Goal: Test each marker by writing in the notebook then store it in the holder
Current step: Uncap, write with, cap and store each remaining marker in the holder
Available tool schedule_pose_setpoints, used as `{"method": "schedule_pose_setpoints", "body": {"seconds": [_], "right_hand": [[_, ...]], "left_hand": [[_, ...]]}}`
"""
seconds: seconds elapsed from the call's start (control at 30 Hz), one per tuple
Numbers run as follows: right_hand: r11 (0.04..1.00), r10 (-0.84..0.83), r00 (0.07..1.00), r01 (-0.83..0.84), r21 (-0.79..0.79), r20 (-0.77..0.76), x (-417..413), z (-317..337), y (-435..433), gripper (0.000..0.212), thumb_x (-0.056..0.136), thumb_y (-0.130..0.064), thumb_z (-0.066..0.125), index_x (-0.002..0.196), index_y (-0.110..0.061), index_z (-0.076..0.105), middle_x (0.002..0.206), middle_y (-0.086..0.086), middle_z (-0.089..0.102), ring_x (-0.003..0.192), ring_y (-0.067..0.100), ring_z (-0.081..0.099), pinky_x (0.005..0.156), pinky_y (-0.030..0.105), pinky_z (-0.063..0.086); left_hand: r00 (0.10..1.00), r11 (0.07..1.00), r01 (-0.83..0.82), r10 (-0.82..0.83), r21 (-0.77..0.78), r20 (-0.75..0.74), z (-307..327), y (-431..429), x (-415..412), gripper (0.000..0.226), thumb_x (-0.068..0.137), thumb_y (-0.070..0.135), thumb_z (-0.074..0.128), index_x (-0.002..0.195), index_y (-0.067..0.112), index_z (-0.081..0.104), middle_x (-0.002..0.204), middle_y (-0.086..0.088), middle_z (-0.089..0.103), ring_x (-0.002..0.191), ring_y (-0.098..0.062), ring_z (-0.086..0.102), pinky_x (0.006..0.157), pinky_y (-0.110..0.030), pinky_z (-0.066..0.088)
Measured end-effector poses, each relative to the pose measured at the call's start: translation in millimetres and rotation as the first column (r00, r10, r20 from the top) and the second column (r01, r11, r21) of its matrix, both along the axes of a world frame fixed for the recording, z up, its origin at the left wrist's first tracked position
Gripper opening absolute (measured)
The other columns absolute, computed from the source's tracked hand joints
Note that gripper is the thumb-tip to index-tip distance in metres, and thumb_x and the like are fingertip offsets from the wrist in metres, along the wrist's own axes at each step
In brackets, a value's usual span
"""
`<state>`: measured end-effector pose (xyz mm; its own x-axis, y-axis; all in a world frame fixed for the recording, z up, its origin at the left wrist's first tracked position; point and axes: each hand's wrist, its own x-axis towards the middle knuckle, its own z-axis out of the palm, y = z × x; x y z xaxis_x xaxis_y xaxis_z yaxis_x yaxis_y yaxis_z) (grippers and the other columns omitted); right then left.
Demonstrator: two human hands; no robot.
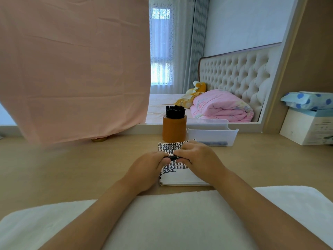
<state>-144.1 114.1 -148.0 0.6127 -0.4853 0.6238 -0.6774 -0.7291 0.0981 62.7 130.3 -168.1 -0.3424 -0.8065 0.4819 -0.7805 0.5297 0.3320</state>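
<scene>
A small notebook (pixel 173 175) lies open on the wooden desk, its page covered with rows of black written marks. Above it, both hands hold one black marker (pixel 172 157) level. My left hand (pixel 146 170) grips its left end and my right hand (pixel 197 157) grips its right end; only a short middle stretch of the marker shows. Behind the notebook stands a round brown holder (pixel 174 129) with several black markers (pixel 175 111) upright in it.
A clear plastic tray (pixel 212 135) sits right of the holder with a dark marker (pixel 213 143) inside. A white box (pixel 306 127) with a dotted blue pack on top stands at far right. A pink cloth (pixel 75 69) hangs at left. A white towel (pixel 167 219) lies under my forearms.
</scene>
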Motion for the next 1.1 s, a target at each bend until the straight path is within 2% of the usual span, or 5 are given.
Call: {"method": "schedule_pose_setpoints", "body": {"seconds": [0.23,0.6,0.77,0.97,1.1], "right_hand": [[0.862,-0.13,0.99,0.082,0.5,0.061,-2.2,3.3,4.6,0.032,0.101,-0.041,0.047,0.084,-0.024,0.068,0.076,-0.005,0.065,0.071,0.012,0.057,0.064,0.036,0.045],[0.768,-0.241,0.929,0.006,0.641,0.279,-15.0,1.1,-2.2,0.057,0.103,-0.015,0.048,0.151,-0.04,0.031,0.12,-0.009,0.05,0.103,0.011,0.051,0.086,0.023,0.043],[0.736,-0.247,0.838,-0.164,0.656,0.486,-10.0,4.3,2.7,0.034,0.1,-0.009,0.051,0.11,-0.04,0.061,0.111,-0.004,0.059,0.081,0.011,0.061,0.061,0.024,0.052],[0.679,-0.23,0.809,-0.264,0.685,0.54,-7.5,3.1,2.6,0.062,0.09,0.016,0.048,0.122,-0.037,0.06,0.112,0.004,0.061,0.089,0.014,0.061,0.071,0.025,0.057],[0.644,-0.277,0.734,-0.337,0.686,0.62,-6.6,5.1,7.9,0.013,0.091,-0.017,0.068,0.097,-0.028,0.067,0.077,0.004,0.063,0.066,0.015,0.057,0.06,0.029,0.053]], "left_hand": [[0.999,0.986,0.027,-0.02,-0.162,0.039,1.4,-8.8,21.3,0.018,0.096,0.028,0.058,0.11,0.022,0.066,0.095,0.007,0.06,0.083,-0.012,0.053,0.067,-0.033,0.044],[0.974,0.974,-0.225,0.223,0.038,0.04,-13.2,-14.3,36.0,0.015,0.092,0.038,0.06,0.107,0.035,0.06,0.099,0.011,0.057,0.089,-0.009,0.048,0.075,-0.029,0.044],[0.969,0.972,-0.234,0.233,0.007,0.082,-17.9,-16.5,29.9,0.015,0.092,0.044,0.059,0.101,0.033,0.063,0.099,0.011,0.058,0.097,-0.012,0.047,0.073,-0.029,0.037],[0.983,0.978,-0.185,0.186,0.092,0.0,-16.3,-13.7,31.4,0.027,0.092,0.043,0.059,0.118,0.034,0.062,0.111,0.01,0.055,0.108,-0.012,0.048,0.092,-0.034,0.044],[0.989,0.996,-0.075,0.08,0.037,-0.124,-0.3,0.4,25.8,0.022,0.091,0.038,0.061,0.113,0.04,0.061,0.108,0.016,0.051,0.098,-0.004,0.05,0.085,-0.026,0.044]]}}
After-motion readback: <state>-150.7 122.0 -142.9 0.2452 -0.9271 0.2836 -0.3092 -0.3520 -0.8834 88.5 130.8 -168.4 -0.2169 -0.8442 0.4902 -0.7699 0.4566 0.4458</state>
